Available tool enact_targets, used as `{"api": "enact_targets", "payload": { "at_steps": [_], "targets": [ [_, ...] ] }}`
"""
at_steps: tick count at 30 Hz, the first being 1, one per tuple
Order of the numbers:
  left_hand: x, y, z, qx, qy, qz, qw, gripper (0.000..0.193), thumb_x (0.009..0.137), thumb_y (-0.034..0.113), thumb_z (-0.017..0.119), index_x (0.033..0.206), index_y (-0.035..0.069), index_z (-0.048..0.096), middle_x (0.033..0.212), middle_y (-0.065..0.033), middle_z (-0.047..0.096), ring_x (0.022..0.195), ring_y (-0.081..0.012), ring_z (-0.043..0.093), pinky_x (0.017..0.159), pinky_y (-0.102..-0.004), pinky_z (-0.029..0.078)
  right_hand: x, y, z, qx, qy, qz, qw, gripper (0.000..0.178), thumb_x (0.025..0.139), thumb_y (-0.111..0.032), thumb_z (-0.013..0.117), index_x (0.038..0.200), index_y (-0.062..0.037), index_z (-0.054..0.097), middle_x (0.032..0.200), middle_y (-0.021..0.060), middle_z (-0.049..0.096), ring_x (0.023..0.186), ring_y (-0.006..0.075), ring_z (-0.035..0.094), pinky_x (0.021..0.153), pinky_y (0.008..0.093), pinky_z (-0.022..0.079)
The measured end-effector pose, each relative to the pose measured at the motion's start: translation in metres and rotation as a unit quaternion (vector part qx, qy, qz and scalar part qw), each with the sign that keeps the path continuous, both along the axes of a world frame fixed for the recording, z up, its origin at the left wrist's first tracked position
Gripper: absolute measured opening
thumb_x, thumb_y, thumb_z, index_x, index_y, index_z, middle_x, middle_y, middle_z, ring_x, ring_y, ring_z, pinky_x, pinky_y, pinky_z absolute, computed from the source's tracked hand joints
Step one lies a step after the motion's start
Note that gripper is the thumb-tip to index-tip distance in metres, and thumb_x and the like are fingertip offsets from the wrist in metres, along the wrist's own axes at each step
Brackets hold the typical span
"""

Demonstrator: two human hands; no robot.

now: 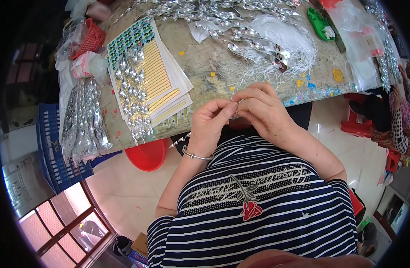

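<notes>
My left hand [208,127] and my right hand [264,112] meet at the near edge of the table. Thumbs and fingertips of both are pinched together, and what lies between them is too small to make out. A short silver twisted strip [180,140] shows beside my left wrist, below the table edge. Beyond my right hand lies a tangle of white thread [289,38]. Silver twisted strands [240,32] spread next to it and across the far side. Left of my hands, more silver strands [132,96] rest on a stack of sticker sheets [162,73].
Bundled silver strands [82,120] hang over the table's left edge beside a red basket [90,38]. A green dish [321,24] stands at the far right, near plastic bags [359,49]. Under the table edge is a red stool [147,154]. Another person [399,116] sits at right.
</notes>
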State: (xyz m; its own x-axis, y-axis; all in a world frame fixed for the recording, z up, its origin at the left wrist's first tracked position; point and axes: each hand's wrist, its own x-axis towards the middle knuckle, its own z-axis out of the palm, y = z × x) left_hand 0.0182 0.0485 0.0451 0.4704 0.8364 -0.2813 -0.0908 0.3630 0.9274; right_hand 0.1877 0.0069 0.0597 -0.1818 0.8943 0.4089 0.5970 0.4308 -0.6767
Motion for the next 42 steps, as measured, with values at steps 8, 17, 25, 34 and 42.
{"api": "enact_targets", "payload": {
  "at_steps": [8,17,25,34,42],
  "targets": [
    [-0.002,-0.006,0.000,0.046,0.001,0.000,0.999,0.010,0.087,0.012,0.063,0.090,0.003,0.065,0.079,0.0023,0.060,0.069,-0.0034,0.051,0.062,-0.0179,0.041,0.005,-0.005,0.000,-0.078,0.102,-0.031,0.991,0.006,0.083,-0.004,0.060,0.087,-0.0034,0.056,0.096,0.0099,0.052,0.090,0.0243,0.051,0.081,0.0306,0.041],
    [-0.005,-0.005,-0.001,0.082,0.027,-0.011,0.996,0.006,0.086,0.008,0.064,0.087,0.003,0.064,0.077,0.0028,0.058,0.067,-0.0036,0.049,0.061,-0.0179,0.040,0.011,-0.006,-0.002,-0.222,0.240,-0.044,0.944,0.006,0.093,-0.009,0.049,0.090,-0.0031,0.051,0.088,0.0034,0.051,0.079,0.0116,0.050,0.076,0.0253,0.041],
    [-0.002,-0.004,-0.003,0.022,0.032,0.040,0.998,0.009,0.083,0.005,0.065,0.091,0.000,0.066,0.085,-0.0043,0.067,0.066,-0.0043,0.052,0.058,-0.0170,0.040,0.022,-0.010,0.008,-0.336,0.559,-0.023,0.758,0.012,0.096,-0.016,0.049,0.092,-0.0052,0.052,0.084,0.0012,0.053,0.072,0.0063,0.049,0.069,0.0225,0.042],
    [0.002,-0.004,-0.003,0.040,-0.002,0.024,0.999,0.008,0.086,0.006,0.063,0.091,0.000,0.066,0.081,-0.0012,0.063,0.067,-0.0058,0.052,0.062,-0.0184,0.042,0.007,-0.004,0.004,-0.027,0.062,0.010,0.998,0.007,0.083,-0.002,0.059,0.089,-0.0039,0.058,0.103,0.0091,0.063,0.087,0.0221,0.058,0.079,0.0315,0.045],
    [0.002,-0.004,-0.007,-0.018,-0.062,0.020,0.998,0.010,0.086,0.008,0.063,0.093,0.000,0.065,0.080,-0.0010,0.062,0.067,-0.0060,0.049,0.063,-0.0189,0.039,-0.001,-0.004,-0.001,0.017,-0.025,-0.014,0.999,0.019,0.074,-0.006,0.068,0.090,-0.0066,0.059,0.104,0.0053,0.059,0.094,0.0271,0.052,0.082,0.0359,0.043]
  ]
}}
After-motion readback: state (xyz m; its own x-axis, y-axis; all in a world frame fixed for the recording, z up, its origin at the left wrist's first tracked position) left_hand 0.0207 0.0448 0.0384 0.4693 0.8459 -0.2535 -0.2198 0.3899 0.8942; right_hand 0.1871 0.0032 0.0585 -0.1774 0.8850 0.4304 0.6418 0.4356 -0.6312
